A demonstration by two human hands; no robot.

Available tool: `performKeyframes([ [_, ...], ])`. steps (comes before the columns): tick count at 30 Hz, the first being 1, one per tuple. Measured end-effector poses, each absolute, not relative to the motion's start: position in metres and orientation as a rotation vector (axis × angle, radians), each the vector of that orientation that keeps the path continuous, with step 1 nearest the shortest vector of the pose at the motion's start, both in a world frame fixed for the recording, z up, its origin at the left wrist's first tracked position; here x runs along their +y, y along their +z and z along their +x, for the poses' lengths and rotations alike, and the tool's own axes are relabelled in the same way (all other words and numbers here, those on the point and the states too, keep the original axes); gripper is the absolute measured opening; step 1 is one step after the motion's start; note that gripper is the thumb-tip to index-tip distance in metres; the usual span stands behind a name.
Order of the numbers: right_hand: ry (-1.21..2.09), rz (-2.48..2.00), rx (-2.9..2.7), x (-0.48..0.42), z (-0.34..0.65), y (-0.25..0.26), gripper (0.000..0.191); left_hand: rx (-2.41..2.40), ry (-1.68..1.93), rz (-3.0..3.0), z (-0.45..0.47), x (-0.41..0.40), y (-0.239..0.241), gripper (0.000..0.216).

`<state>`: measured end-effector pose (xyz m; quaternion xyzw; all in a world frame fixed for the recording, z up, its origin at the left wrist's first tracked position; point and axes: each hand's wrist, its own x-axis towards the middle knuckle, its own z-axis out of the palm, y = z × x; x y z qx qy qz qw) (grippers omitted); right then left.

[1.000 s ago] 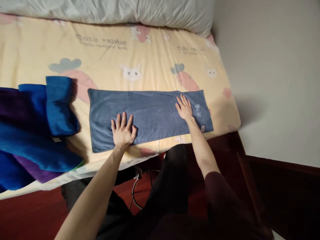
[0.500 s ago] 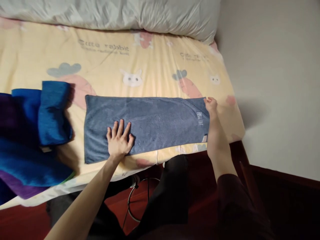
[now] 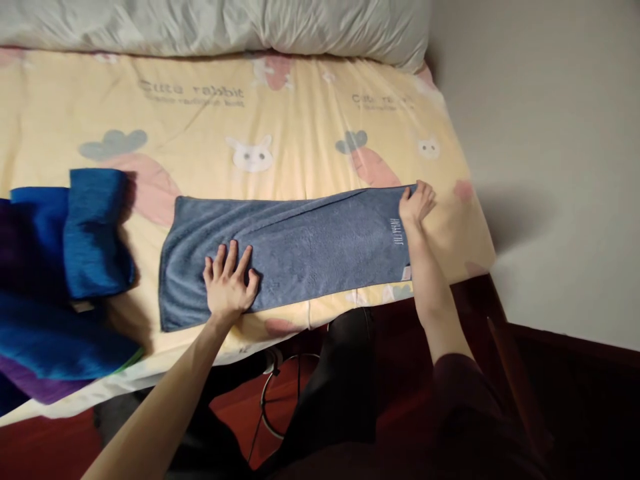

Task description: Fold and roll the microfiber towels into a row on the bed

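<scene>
A grey-blue towel (image 3: 330, 247) lies lengthwise near the bed's front edge, with white lettering and a small label at its right end. A diagonal fold edge runs over its upper part, and its left end is rippled. My left hand (image 3: 230, 283) presses flat on the towel's left half, fingers spread. At the far right corner, my right hand (image 3: 417, 201) rests on the towel, its thumb apart from the other fingers.
A pile of blue and purple cloths (image 3: 95, 233) lies on the left. Behind is a grey-white pillow (image 3: 300, 27) on the yellow rabbit-print bedsheet (image 3: 190, 133). A pale wall (image 3: 550, 147) rises at right. Under the bed edge shows a metal ring (image 3: 263, 400).
My right hand has drawn the towel's upper layer towards the far right corner, and its fingers have spread. Ripples have formed at the left end. My left hand stays pressed down.
</scene>
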<state>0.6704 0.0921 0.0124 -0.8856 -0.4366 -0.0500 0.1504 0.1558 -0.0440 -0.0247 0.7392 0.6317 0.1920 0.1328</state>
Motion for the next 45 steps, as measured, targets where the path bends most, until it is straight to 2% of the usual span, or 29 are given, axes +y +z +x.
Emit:
performKeyframes([
  [4,-0.096,-2.443,-1.555,0.075,0.637,-0.006,0.057,1.829,0.575,2.150,0.155,-0.042,-0.026,0.067],
  [9,0.089,-2.566,-1.560,0.083,0.646,-0.021,0.068,1.865,0.486,2.180,0.159,-0.046,-0.021,0.066],
  [13,0.108,-2.547,-1.582,0.088,0.654,-0.026,0.070,1.852,0.452,2.187,0.143,-0.029,-0.012,0.054],
  [18,0.105,-2.508,-1.619,0.085,0.656,-0.027,0.073,1.840,0.543,2.245,0.083,0.076,0.008,0.049],
  [22,0.151,-2.461,-1.700,0.084,0.665,-0.020,0.072,1.718,0.153,2.295,0.046,0.169,0.021,0.044],
  [26,0.158,-2.432,-1.715,0.085,0.673,-0.020,0.071,1.523,-0.115,2.416,0.033,0.207,0.027,0.033],
  [31,0.155,-2.453,-1.730,0.085,0.677,-0.026,0.072,1.776,-0.194,2.334,0.030,0.214,0.027,0.037],
  [38,0.143,-2.501,-1.795,0.087,0.681,-0.026,0.073,2.105,0.083,2.310,0.061,0.187,0.018,0.040],
  [41,0.133,-2.475,-1.801,0.088,0.683,-0.028,0.073,1.981,0.274,2.421,0.074,0.159,0.012,0.050],
  [45,0.163,-2.469,-1.802,0.090,0.688,-0.033,0.073,1.779,0.217,2.395,0.073,0.133,-0.006,0.065],
])
